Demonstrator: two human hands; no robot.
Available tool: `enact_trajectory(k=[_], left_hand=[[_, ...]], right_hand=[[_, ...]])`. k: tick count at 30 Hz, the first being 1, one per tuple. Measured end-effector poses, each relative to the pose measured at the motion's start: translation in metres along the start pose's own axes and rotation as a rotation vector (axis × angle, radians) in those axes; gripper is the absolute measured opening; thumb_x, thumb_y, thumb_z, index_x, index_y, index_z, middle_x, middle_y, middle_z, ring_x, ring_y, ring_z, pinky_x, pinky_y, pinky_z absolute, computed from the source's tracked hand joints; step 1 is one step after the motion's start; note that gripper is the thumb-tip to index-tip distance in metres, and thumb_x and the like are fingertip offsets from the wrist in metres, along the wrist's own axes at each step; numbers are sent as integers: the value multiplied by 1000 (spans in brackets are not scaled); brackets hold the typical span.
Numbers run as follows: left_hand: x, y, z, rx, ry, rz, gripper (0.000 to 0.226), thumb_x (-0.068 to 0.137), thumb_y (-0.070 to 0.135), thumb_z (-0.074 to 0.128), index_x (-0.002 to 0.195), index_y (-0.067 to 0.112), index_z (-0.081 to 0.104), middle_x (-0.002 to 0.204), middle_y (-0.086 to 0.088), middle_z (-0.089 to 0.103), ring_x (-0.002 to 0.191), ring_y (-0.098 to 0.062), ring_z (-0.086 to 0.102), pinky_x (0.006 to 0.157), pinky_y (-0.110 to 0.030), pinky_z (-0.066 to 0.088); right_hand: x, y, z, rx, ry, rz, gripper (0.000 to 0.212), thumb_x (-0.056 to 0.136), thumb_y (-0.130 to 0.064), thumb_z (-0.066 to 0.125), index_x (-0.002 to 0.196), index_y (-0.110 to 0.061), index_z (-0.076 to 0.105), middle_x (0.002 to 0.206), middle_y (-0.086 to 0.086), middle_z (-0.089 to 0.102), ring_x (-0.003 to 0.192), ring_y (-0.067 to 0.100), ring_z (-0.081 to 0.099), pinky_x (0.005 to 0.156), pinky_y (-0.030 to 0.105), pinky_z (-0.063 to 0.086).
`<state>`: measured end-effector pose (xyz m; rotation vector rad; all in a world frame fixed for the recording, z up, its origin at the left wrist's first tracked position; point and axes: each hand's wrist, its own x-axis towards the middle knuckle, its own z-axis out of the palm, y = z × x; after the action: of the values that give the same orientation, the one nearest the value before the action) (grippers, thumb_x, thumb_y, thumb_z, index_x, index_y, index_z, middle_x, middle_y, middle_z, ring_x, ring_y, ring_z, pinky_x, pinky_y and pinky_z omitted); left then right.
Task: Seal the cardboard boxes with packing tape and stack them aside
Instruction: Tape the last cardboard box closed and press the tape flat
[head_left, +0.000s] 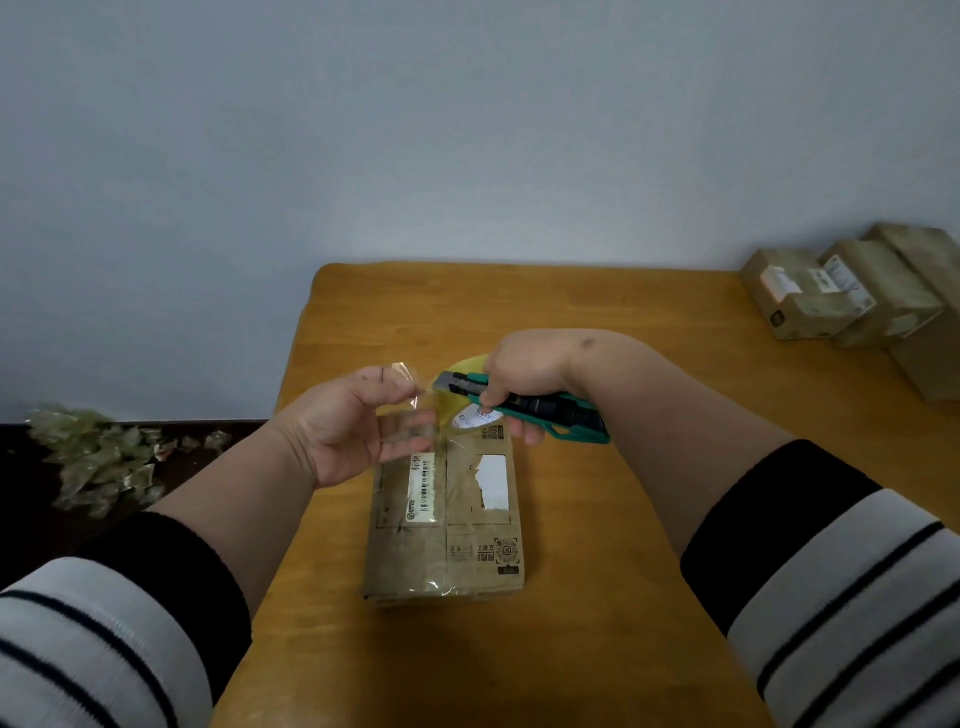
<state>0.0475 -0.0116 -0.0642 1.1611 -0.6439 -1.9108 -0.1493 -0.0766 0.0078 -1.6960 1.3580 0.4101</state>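
A cardboard box (445, 525) is laid flat at the middle of the table (597, 597). A tape roll (467, 384) is seen behind the box's far end, with a utility knife (524, 408) held over it. Stacked boxes (852, 296) are set at the table's far right. Tape scraps (98, 457) are piled on the floor to the left.

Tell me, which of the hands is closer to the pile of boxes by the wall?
The right. The right hand, gripping the green utility knife, is on the stacked boxes' side of the table. The left hand, pinching clear tape, is farther away.
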Motion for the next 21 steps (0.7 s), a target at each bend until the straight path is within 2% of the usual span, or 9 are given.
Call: enact_trajectory(k=[2, 4, 7, 10, 12, 15, 18, 21], left_hand=[[1, 5, 4, 70, 24, 45, 12, 73, 15, 69, 84, 16, 65, 93, -6, 67, 93, -21, 62, 72, -30, 58], [2, 12, 6, 63, 50, 73, 23, 70, 16, 69, 92, 16, 63, 91, -5, 66, 91, -18, 61, 74, -28, 53], [2, 23, 7, 4, 73, 102, 15, 69, 14, 69, 82, 16, 64, 93, -3, 69, 88, -17, 65, 84, -32, 50], [0, 35, 9, 123, 68, 109, 9, 68, 11, 68, 71, 16, 62, 101, -4, 68, 84, -17, 66, 89, -37, 50], [-1, 42, 12, 245, 53, 107, 10, 67, 9, 68, 72, 12, 60, 106, -5, 69, 83, -17, 67, 93, -41, 50], [-2, 54, 20, 416, -27, 96, 11, 66, 4, 66, 74, 6, 59, 109, -10, 68, 88, -16, 68, 95, -43, 50], [2, 66, 30, 572, -72, 89, 13, 78, -7, 64, 75, 5, 61, 117, -10, 67, 105, -15, 66, 97, -41, 51], [4, 69, 35, 640, -67, 80, 18, 87, -8, 59, 76, 6, 61, 122, -8, 65, 109, -21, 65, 91, -37, 54]], right_hand=[[1, 3, -2, 60, 6, -25, 27, 99, -16, 51, 109, 6, 62, 79, 16, 74, 59, 25, 69, 75, 40, 56], [2, 8, -4, 158, 9, -55, 26, 99, -16, 50, 112, 4, 59, 77, 16, 73, 59, 25, 69, 76, 42, 57], [2, 19, -7, 327, 10, -134, 19, 101, -14, 49, 113, 0, 54, 67, 10, 69, 54, 21, 66, 65, 36, 54], [7, 27, -12, 530, 98, -228, 13, 98, -13, 52, 107, -3, 54, 68, 10, 67, 52, 21, 62, 57, 32, 52], [13, 29, -13, 638, 243, -258, 9, 94, -12, 58, 102, -10, 54, 78, 11, 67, 51, 20, 61, 54, 30, 51], [28, 32, -7, 601, 416, -218, 31, 84, -13, 68, 109, -18, 50, 108, 11, 63, 56, 18, 61, 66, 37, 54], [37, 32, 5, 590, 344, -170, 48, 78, -13, 74, 118, -16, 48, 117, 14, 60, 64, 21, 61, 71, 42, 53], [40, 34, 14, 603, 172, -148, 49, 77, -14, 78, 120, -12, 53, 110, 13, 63, 60, 18, 62, 59, 32, 54]])
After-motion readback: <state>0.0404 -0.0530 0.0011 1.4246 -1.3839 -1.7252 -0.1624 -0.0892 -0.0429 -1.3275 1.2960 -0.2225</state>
